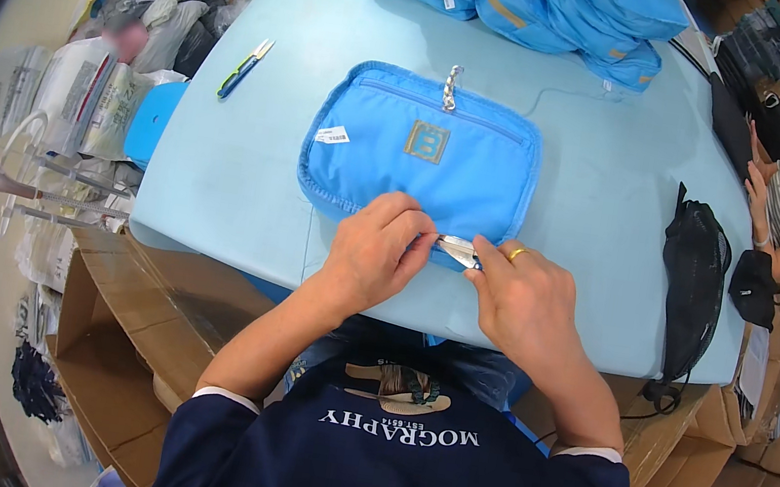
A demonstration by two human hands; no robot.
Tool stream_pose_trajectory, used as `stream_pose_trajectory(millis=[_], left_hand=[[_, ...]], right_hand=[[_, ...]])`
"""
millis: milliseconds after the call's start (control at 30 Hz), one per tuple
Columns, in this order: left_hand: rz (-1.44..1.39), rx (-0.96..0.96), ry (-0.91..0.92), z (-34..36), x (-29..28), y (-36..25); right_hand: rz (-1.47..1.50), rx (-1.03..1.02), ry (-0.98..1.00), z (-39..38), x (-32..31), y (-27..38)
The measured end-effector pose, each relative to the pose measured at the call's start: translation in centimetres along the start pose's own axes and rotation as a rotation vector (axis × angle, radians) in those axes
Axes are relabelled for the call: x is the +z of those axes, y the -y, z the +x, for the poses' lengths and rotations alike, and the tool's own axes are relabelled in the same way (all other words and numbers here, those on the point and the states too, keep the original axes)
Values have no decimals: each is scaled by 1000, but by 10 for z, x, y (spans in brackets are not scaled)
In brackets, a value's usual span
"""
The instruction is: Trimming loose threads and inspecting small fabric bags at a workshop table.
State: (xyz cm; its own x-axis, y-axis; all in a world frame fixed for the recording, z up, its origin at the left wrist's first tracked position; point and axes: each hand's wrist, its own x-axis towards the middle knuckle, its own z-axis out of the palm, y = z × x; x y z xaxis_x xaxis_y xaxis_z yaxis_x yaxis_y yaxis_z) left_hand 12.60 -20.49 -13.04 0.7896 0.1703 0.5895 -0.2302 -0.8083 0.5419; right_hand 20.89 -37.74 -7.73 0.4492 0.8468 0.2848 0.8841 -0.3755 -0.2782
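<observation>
Pouch (370, 176) lies on the counter (232, 162), already sewn, its near edge seemingly mid-trim, what remains unclear, as left fingers (403, 223) press together there, catch hidden, and right fingers (491, 263) grip snips (455, 249).

The surface (239, 182) before me is pale blue, my open-lying pouch (398, 188) brighter blue with a tan-and-blue square patch (426, 142) and a white tag (332, 135). Matching blue bags (542, 11) at the far edge carry tan strips; near the left edge, my snips (234, 81) have lime-and-navy handles. My ring (516, 254) is gold.
</observation>
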Motion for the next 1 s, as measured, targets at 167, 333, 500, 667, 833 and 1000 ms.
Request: stream_pose_trajectory(millis=[167,333,500,667,833,1000], left_hand=[[-43,-10,-34,0,4,-1],[-149,-63,-96,-22,-2,-1],[-3,-243,-182,-41,13,-20],[-139,-423,-268,-42,35,-21],[-344,-415,-254,-53,31,-19],[-374,-347,-246,-57,27,-17]], right_hand=[[-3,-8,19,0,5,-2],[184,132,-28,-3,3,-11],[763,428,53,-37,8,-20],[645,352,-4,-46,17,-1],[569,388,-24,-41,24,7],[571,431,37,-34,24,12]])
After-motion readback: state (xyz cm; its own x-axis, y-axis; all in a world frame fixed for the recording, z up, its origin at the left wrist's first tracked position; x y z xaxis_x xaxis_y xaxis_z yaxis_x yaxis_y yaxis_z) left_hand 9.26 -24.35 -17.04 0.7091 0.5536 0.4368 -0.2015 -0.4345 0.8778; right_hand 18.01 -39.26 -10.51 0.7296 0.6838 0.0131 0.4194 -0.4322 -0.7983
